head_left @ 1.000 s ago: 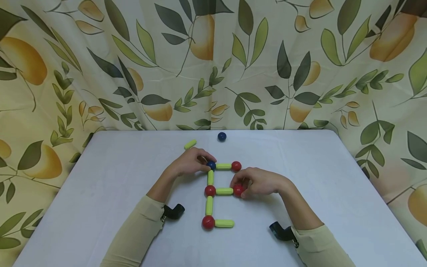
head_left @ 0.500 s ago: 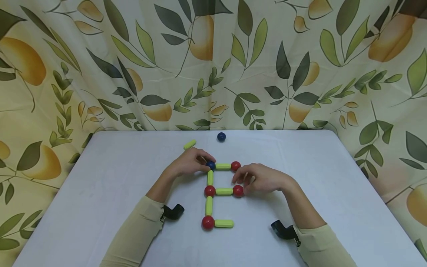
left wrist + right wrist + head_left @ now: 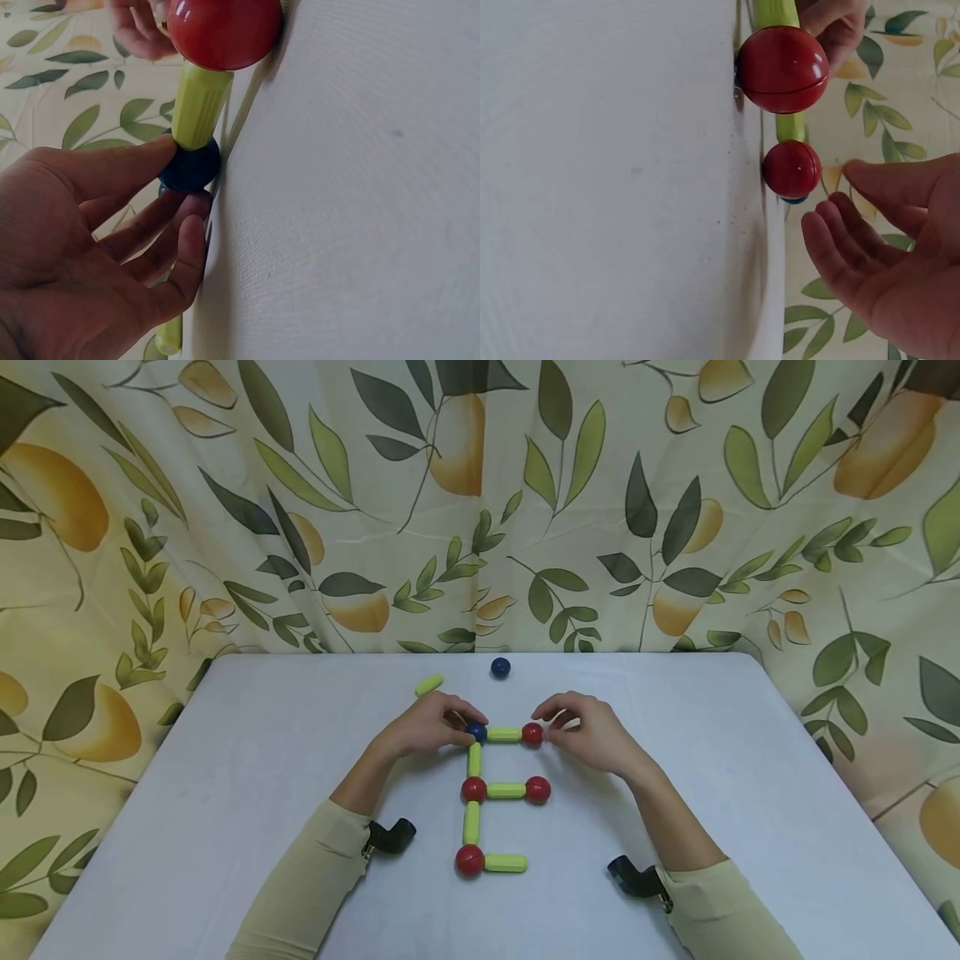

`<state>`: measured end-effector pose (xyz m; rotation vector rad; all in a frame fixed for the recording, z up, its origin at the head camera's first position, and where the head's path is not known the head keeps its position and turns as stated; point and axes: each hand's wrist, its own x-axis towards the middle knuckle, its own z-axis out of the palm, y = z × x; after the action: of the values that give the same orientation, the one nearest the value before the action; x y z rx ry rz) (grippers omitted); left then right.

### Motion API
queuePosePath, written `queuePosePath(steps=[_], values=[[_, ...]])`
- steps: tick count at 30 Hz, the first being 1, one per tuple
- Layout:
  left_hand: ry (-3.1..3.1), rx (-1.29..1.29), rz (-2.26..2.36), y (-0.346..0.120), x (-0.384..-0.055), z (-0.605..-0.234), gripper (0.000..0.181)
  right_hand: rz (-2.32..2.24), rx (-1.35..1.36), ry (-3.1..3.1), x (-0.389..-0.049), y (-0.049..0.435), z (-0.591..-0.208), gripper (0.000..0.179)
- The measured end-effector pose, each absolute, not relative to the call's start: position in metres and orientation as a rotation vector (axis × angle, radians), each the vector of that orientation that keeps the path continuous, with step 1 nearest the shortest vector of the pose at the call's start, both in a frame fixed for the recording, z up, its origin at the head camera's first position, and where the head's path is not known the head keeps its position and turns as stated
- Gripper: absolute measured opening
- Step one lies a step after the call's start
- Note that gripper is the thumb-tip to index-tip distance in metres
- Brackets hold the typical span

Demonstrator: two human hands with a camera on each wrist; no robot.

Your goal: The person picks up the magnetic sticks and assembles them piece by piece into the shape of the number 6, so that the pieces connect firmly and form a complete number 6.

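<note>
Between its thumb and fingers my left hand [image 3: 435,723] pinches a blue ball [image 3: 190,166] at the far left corner of a figure built from balls and yellow-green rods. My right hand [image 3: 588,731] is beside the far red ball [image 3: 532,734], fingers spread loosely with nothing between them. A rod [image 3: 504,735] joins that red ball to the blue one. Below lie a middle-left red ball [image 3: 473,790] and a middle-right red ball [image 3: 537,790], linked by another rod [image 3: 506,791]. The near red ball [image 3: 470,861] has a rod [image 3: 506,862] pointing right, its right end free.
A loose blue ball [image 3: 500,668] lies near the back edge of the white-covered table [image 3: 660,693]. Just behind my left hand is a loose yellow-green rod [image 3: 429,684]. A leaf-and-fruit patterned curtain [image 3: 585,527] hangs behind the table.
My right hand has let go of the middle-right red ball and moved away from me to the far red ball. The left hand has stayed at the blue ball.
</note>
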<state>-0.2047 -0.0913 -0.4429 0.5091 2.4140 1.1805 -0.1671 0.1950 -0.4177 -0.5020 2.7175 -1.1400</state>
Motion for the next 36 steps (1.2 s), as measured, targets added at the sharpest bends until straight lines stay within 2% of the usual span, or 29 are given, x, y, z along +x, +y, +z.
queuePosePath(steps=[11, 25, 36], values=[[2.396, 0.520, 1.192, -0.094, -0.206, -0.445, 0.030, -1.129, -0.468, 2.602, -0.174, 0.194, -0.427, 0.034], [2.392, 0.560, 1.171, -0.099, -0.208, -0.438, 0.033, -1.104, -0.393, 2.631, -0.181, 0.188, -0.428, 0.027], [2.599, 0.551, 1.130, -0.115, -0.215, -0.425, 0.025, -1.140, -0.371, 2.615, -0.184, 0.189, -0.427, 0.026]])
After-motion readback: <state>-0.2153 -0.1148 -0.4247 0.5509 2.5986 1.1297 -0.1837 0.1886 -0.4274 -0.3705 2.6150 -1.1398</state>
